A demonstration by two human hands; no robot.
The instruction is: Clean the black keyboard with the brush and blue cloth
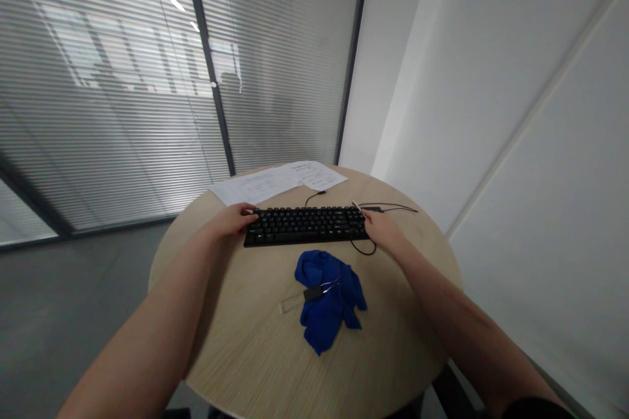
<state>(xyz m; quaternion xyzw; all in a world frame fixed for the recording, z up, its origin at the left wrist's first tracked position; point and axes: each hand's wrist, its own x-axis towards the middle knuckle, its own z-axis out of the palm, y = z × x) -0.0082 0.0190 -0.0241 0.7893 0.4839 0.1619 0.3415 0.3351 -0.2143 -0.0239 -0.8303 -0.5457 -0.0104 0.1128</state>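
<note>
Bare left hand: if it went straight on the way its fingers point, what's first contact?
The black rectangular keyboard; the left hand is at its left end, though exact depth there is unclear.

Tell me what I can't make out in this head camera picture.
Print on the papers: too small and blurred in the head view.
Markings on the keyboard keys: mostly too small in the head view.
Pale sliver at the right hand: too small in the head view to identify.
Blue cloth under the black clip: hidden by the clip, head view.
Dark sleeve: cut off by the head view's bottom edge.
</note>
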